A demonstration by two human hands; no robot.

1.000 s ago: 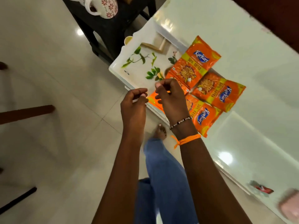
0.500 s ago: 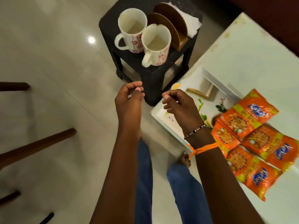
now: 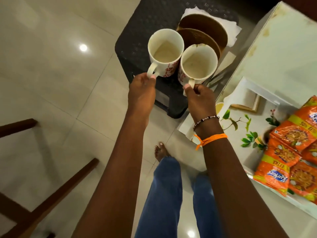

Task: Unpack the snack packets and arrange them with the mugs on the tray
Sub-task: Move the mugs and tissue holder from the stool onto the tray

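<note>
Gripping a mug handle each, both hands are closed over the black stool (image 3: 137,31). The left hand (image 3: 143,91) pinches the handle of the left mug (image 3: 165,52), thumb on the loop; the right hand (image 3: 199,98) is clamped on the handle of the right mug (image 3: 197,63). Both mugs are white with a red flower pattern, open mouths up, and their sides touch. Whether they rest on the stool or are already lifted clear, I cannot tell. Just behind them two brown round plates (image 3: 204,30) overlap on a white paper napkin (image 3: 231,26) at the stool's far right corner.

To the right, the pale surface (image 3: 283,48) carries a white tray (image 3: 240,107) printed with green leaves, near the surface's front edge. Orange snack packets (image 3: 289,152) lie overlapping on the tray's right part, running out of view at the right.

The right wrist wears a beaded bracelet (image 3: 205,119) and an orange thread (image 3: 212,140). Below, blue jeans (image 3: 164,194) and a bare foot (image 3: 160,152) show on the tiled floor (image 3: 51,74).
</note>
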